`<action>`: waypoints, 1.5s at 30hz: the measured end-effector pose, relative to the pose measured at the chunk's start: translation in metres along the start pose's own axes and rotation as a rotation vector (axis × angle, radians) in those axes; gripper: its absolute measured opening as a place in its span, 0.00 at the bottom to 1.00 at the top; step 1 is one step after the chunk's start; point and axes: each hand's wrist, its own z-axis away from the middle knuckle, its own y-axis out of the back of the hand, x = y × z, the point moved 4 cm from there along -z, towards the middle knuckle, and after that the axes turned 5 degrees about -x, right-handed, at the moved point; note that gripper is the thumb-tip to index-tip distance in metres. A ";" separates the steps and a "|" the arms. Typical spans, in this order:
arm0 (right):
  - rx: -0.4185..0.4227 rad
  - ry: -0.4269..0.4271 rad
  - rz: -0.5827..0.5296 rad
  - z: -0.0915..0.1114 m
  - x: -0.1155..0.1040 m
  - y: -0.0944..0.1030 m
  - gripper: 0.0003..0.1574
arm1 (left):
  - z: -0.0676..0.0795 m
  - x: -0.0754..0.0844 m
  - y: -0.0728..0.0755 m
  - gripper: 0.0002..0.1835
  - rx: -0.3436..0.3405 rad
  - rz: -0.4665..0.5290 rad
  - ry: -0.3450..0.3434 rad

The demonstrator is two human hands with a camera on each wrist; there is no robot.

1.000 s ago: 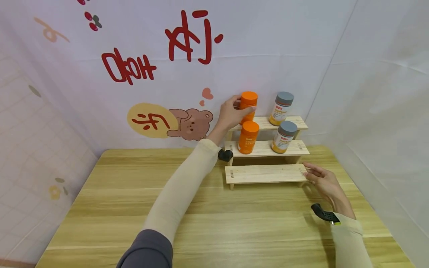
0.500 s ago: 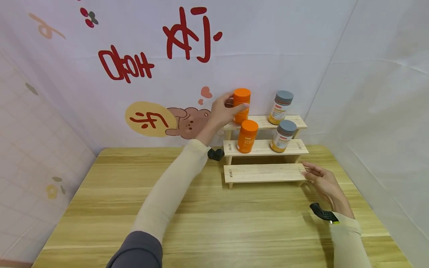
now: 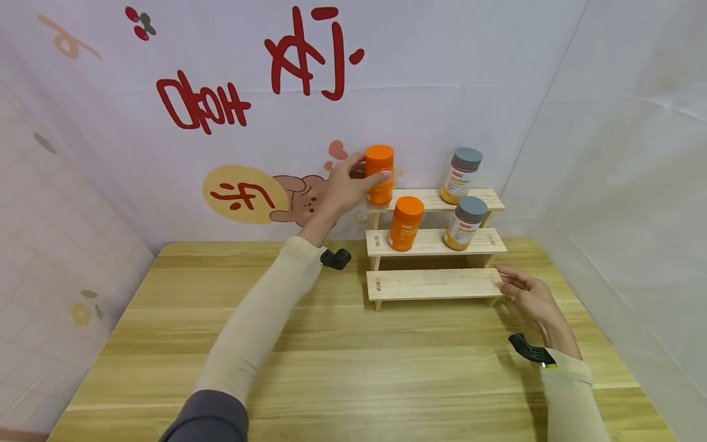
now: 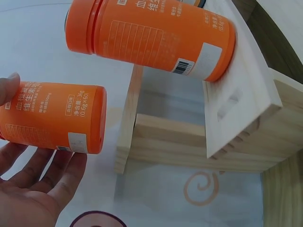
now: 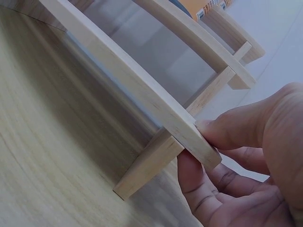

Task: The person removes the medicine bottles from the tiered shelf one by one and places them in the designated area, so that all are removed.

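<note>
My left hand (image 3: 343, 189) holds an orange-lidded orange bottle (image 3: 380, 161) at the left end of the top step. In the left wrist view a gap shows between the held bottle (image 4: 57, 118) and the top plank (image 4: 129, 120). Below it, a second orange bottle (image 3: 405, 228) stands on the middle step of the three-tier wooden rack (image 3: 433, 284). Pinched between the thumb and fingers of my right hand (image 3: 533, 302) is the right end of the bottom plank (image 5: 137, 90).
Two grey-lidded bottles stand at the right of the rack, one (image 3: 459, 178) on the top step and another (image 3: 465, 227) on the middle step. The rack rests on a wood-grain table (image 3: 353, 368) against a printed white cloth wall (image 3: 442, 80).
My left hand has moved left with the orange bottle, from over the top plank to its left end. The right hand keeps its grip on the bottom plank.
</note>
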 end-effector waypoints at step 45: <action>-0.011 0.008 -0.111 -0.002 0.003 -0.001 0.41 | 0.073 -0.083 0.056 0.30 0.063 0.003 0.042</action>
